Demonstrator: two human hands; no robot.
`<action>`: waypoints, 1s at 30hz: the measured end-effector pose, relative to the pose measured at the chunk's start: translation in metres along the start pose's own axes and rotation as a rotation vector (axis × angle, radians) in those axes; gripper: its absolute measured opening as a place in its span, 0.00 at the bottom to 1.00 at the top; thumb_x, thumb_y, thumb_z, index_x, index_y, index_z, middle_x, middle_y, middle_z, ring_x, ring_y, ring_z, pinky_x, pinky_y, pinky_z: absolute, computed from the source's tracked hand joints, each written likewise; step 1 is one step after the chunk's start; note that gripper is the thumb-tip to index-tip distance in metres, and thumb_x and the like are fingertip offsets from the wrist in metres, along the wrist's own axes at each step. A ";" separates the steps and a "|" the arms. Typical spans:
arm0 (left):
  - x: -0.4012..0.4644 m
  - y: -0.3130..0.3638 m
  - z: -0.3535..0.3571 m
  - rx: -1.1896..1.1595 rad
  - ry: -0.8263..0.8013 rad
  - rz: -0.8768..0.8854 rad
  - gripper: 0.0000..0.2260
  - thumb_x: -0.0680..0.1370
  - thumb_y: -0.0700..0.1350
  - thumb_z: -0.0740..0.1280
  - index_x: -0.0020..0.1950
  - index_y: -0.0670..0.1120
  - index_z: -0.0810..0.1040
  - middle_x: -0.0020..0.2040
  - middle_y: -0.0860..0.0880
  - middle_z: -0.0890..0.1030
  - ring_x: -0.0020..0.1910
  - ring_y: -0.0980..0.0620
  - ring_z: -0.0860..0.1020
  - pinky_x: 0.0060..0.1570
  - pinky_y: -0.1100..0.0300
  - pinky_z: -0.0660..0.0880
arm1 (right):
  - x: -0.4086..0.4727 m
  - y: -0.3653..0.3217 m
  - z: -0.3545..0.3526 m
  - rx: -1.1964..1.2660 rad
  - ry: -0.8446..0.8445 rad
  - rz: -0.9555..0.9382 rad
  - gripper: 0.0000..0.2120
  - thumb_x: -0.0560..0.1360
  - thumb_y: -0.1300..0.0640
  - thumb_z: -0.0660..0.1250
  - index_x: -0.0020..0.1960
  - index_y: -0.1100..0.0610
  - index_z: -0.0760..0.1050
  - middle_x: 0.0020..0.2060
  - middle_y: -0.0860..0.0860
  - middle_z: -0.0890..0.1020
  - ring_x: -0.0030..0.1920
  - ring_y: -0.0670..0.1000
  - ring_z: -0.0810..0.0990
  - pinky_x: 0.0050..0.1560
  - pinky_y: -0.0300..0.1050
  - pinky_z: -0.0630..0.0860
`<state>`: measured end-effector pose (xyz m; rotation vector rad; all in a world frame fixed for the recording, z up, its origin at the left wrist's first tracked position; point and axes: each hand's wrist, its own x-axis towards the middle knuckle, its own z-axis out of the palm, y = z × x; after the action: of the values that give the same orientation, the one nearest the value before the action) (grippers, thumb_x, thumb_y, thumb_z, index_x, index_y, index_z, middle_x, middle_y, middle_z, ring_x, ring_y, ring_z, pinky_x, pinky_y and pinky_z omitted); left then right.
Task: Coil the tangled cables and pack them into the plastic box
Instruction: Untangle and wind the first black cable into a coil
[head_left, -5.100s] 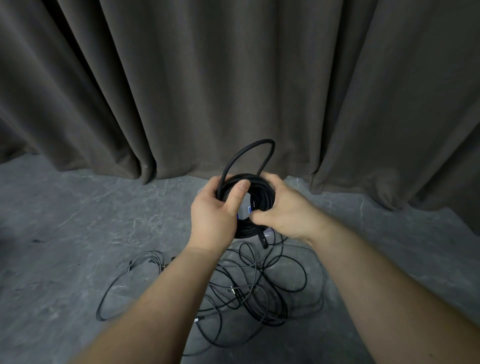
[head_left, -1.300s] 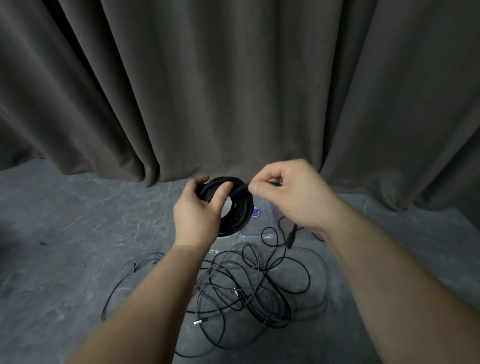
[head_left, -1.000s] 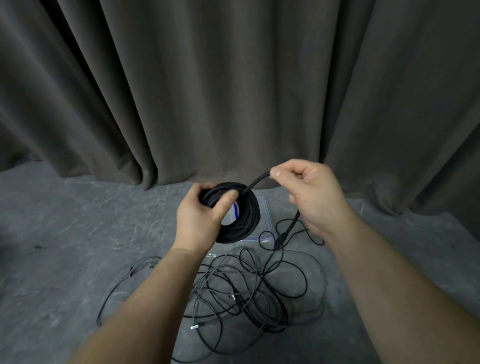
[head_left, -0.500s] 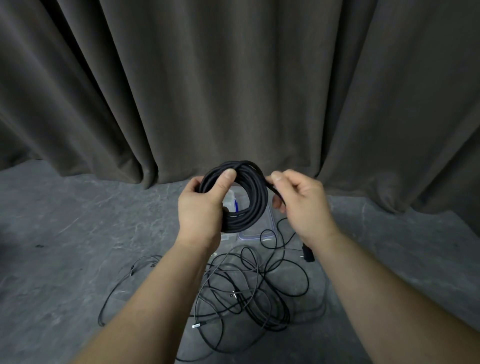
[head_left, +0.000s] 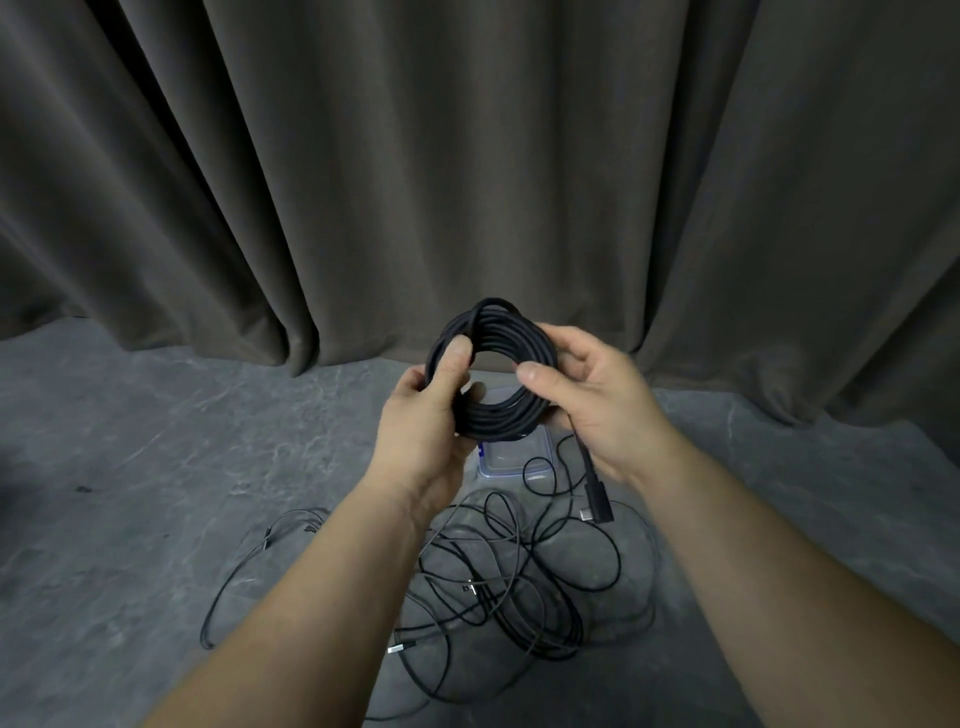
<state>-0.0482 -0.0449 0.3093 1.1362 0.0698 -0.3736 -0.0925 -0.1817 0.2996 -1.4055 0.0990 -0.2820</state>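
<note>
A black cable wound into a round coil is held up in front of me by both hands. My left hand grips its left side, thumb through the middle. My right hand holds the right side, thumb on top of the loops. The coil's free end with a black angled plug hangs below my right hand. Below the coil, the clear plastic box with a blue-edged rim sits on the floor, mostly hidden. Tangled thin black cables lie on the floor in front of it.
The floor is grey stone or concrete. A heavy dark grey curtain hangs across the whole back, its hem just behind the box. One loose cable loop reaches out to the left of the tangle.
My right hand, which was pulling the free end out to the right a second ago, has come back to the coil and now holds its right side. The plug hangs lower.
</note>
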 end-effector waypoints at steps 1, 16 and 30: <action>0.002 0.001 -0.003 0.070 -0.030 -0.024 0.10 0.77 0.47 0.69 0.53 0.43 0.76 0.38 0.50 0.79 0.39 0.55 0.79 0.43 0.55 0.78 | 0.001 -0.001 -0.004 -0.022 -0.006 -0.007 0.17 0.75 0.68 0.67 0.61 0.55 0.75 0.53 0.55 0.84 0.53 0.52 0.82 0.56 0.52 0.78; 0.000 -0.002 -0.001 0.391 0.016 0.162 0.15 0.78 0.54 0.66 0.36 0.46 0.77 0.25 0.54 0.76 0.25 0.56 0.72 0.33 0.59 0.69 | 0.001 -0.005 -0.018 -0.322 -0.150 0.038 0.19 0.73 0.61 0.72 0.61 0.48 0.76 0.58 0.51 0.82 0.59 0.46 0.80 0.64 0.48 0.74; -0.003 -0.003 0.001 0.267 0.047 0.244 0.14 0.78 0.51 0.67 0.35 0.45 0.74 0.25 0.54 0.77 0.23 0.58 0.73 0.27 0.65 0.70 | 0.005 -0.013 -0.022 -1.126 0.270 -0.055 0.05 0.76 0.58 0.65 0.50 0.52 0.79 0.40 0.49 0.84 0.45 0.52 0.81 0.49 0.46 0.77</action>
<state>-0.0522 -0.0463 0.3080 1.3999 -0.0797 -0.1410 -0.0943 -0.2055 0.3089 -2.4790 0.4996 -0.4983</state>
